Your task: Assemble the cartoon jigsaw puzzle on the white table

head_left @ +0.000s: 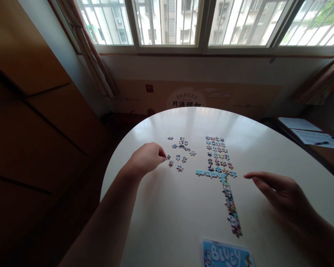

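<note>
My left hand [149,157] reaches over the white table with its thumb and fingertips pinched together. A small puzzle piece [168,157] sits right at those fingertips, partly covered by them. Several loose puzzle pieces [178,157] lie scattered just to its right. My right hand [284,191] hovers at the right, index finger stretched out and thumb a little apart below it, with nothing visible between them. Closest to its fingertip are the rows of sorted puzzle pieces [217,150] and a joined light-blue puzzle strip [210,173]. A joined vertical strip of pieces [231,207] runs down from it.
At the near edge lies a blue picture sheet [225,256] lettered "BLUEY", cut off by the frame. The round white table [161,222] has its far edge by a printed cardboard panel [225,92]. Papers and a pen [321,143] rest on a surface at right.
</note>
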`<state>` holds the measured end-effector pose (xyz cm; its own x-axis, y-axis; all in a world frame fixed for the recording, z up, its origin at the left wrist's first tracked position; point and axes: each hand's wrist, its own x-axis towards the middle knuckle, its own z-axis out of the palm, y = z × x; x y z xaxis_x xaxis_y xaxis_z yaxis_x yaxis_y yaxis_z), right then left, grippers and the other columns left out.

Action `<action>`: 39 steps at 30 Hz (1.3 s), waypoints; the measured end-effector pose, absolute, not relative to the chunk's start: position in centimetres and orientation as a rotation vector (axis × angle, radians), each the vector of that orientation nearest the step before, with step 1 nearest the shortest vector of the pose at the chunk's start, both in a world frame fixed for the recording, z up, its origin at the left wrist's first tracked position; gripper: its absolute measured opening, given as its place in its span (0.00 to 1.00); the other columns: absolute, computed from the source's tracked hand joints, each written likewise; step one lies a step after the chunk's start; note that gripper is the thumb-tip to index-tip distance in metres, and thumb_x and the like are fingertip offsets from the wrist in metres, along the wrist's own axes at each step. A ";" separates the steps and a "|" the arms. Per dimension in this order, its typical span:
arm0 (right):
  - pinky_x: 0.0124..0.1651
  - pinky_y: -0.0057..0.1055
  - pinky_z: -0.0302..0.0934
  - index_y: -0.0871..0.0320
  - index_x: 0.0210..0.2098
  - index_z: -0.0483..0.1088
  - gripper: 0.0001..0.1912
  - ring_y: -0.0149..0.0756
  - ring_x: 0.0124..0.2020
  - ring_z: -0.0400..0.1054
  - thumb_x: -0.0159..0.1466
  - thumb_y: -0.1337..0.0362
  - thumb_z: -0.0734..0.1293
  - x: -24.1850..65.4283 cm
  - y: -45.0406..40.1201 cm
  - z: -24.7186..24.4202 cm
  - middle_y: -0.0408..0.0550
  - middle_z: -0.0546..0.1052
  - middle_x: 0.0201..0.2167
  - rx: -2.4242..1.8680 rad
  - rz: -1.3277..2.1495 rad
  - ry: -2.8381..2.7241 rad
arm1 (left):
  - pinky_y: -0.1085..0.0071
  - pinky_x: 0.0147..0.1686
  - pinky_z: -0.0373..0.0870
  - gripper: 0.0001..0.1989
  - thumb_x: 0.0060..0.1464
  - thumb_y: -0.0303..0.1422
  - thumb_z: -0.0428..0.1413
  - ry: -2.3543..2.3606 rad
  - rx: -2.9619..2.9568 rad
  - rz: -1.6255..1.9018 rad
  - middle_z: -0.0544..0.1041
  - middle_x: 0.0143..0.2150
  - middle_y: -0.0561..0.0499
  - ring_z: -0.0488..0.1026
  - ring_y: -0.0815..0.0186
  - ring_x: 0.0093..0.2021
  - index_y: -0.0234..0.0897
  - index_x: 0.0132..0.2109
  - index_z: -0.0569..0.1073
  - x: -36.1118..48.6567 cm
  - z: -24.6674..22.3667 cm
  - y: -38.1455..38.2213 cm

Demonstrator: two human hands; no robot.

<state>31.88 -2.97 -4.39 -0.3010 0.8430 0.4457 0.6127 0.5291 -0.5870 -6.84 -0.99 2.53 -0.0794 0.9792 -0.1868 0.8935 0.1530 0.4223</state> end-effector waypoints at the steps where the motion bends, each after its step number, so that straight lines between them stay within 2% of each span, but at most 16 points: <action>1: 0.30 0.27 0.71 0.53 0.39 0.81 0.11 0.41 0.34 0.80 0.66 0.60 0.66 32.0 -2.9 -4.4 0.48 0.84 0.36 -1.176 0.401 -2.040 | 0.69 0.31 0.67 0.07 0.50 0.33 0.58 1.978 1.827 0.292 0.83 0.37 0.48 0.77 0.59 0.36 0.41 0.33 0.82 -6.6 2.6 -1.1; 5: 0.33 0.28 0.72 0.53 0.38 0.81 0.10 0.41 0.35 0.80 0.66 0.60 0.66 32.2 -2.9 -4.5 0.48 0.84 0.35 -1.167 0.388 -2.030 | 0.68 0.36 0.69 0.10 0.52 0.31 0.57 1.787 2.060 0.339 0.83 0.42 0.49 0.78 0.59 0.39 0.42 0.39 0.83 -5.2 2.6 -1.7; 9: 0.32 0.27 0.71 0.53 0.39 0.80 0.11 0.40 0.35 0.80 0.68 0.60 0.65 31.9 -3.0 -4.5 0.48 0.84 0.35 -1.175 0.376 -1.996 | 0.67 0.41 0.70 0.12 0.54 0.29 0.57 1.801 2.144 0.226 0.83 0.45 0.49 0.78 0.57 0.45 0.43 0.42 0.83 -4.1 2.4 -2.0; 14: 0.32 0.26 0.71 0.53 0.39 0.80 0.10 0.39 0.33 0.80 0.67 0.61 0.66 31.9 -3.0 -4.6 0.47 0.84 0.35 -1.138 0.381 -2.040 | 0.67 0.40 0.69 0.12 0.54 0.34 0.59 1.834 2.167 0.119 0.82 0.49 0.47 0.77 0.56 0.48 0.41 0.45 0.83 -3.6 2.1 -1.9; 19: 0.34 0.27 0.72 0.53 0.39 0.81 0.10 0.40 0.35 0.80 0.67 0.61 0.66 32.1 -2.9 -4.6 0.48 0.84 0.35 -1.140 0.374 -2.028 | 0.66 0.38 0.68 0.12 0.54 0.38 0.60 1.847 2.207 0.052 0.81 0.49 0.45 0.76 0.55 0.47 0.41 0.43 0.82 -2.9 2.2 -2.1; 27: 0.31 0.26 0.70 0.55 0.40 0.81 0.11 0.40 0.35 0.80 0.67 0.62 0.65 31.8 -2.9 -4.6 0.48 0.84 0.35 -1.133 0.382 -2.037 | 0.67 0.36 0.67 0.09 0.55 0.33 0.58 1.842 2.233 -0.022 0.82 0.46 0.46 0.77 0.58 0.44 0.41 0.40 0.82 -2.3 2.2 -2.0; 33: 0.34 0.25 0.70 0.54 0.40 0.80 0.11 0.37 0.34 0.79 0.69 0.62 0.65 31.5 -3.2 -4.5 0.47 0.84 0.35 -1.118 0.379 -2.034 | 0.68 0.34 0.67 0.08 0.55 0.32 0.59 1.824 2.226 -0.038 0.83 0.44 0.49 0.77 0.59 0.43 0.42 0.39 0.83 -2.2 2.3 -2.1; 39: 0.30 0.24 0.69 0.54 0.41 0.79 0.10 0.37 0.33 0.79 0.69 0.63 0.64 31.9 -2.9 -4.7 0.47 0.84 0.35 -1.084 0.381 -2.093 | 0.68 0.35 0.67 0.08 0.54 0.30 0.60 1.813 2.209 -0.030 0.83 0.44 0.49 0.77 0.58 0.43 0.43 0.38 0.83 -2.2 2.3 -2.0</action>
<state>31.87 -2.89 -4.68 -0.3729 0.7974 0.4745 0.5791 0.5995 -0.5524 -2.23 -2.03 2.31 0.2109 0.9583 -0.1930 0.9641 -0.1713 0.2029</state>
